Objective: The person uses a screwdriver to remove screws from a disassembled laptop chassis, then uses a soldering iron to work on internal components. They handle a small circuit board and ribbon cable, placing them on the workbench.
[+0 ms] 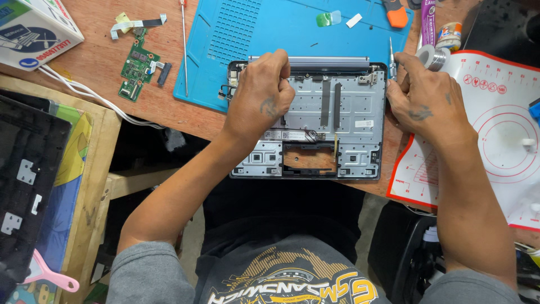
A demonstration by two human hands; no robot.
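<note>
My left hand (260, 93) is curled into a loose fist, pressed down on the upper left of the open laptop base (354, 107). Fingers are tucked under, so I can't tell if anything small is pinched inside. My right hand (424, 101) sits at the base's right edge, thumb and fingers closed narrow around a small screwdriver (392, 62). The screwdriver stands about upright, tip down by the right hinge bracket (368, 78); whether the tip is seated in a screw is too small to tell.

The base lies inside-up, its far half on the blue work mat (281, 28) and its near edge at the edge of the wooden bench (101, 34). The grey hinge bar (323, 60) runs along its far side. The metal plate is bare, with a cutout showing wood near the front.

Step in hand, as I judge it: driver work at the right hinge corner, left hand bracing the shell. The next move calls for keeping the driver vertical and the brace firm, since the shell overhangs the bench edge.

Further out:
- Left: a green circuit board (136, 65) with ribbon cables, a long thin rod tool (184, 50), a white cable (95, 95), a cardboard box (34, 28) and a black panel (28, 169).
- Right: a solder spool (433, 56), just beside the driver.
- Also right: a white mat with red markings (500, 129).
</note>
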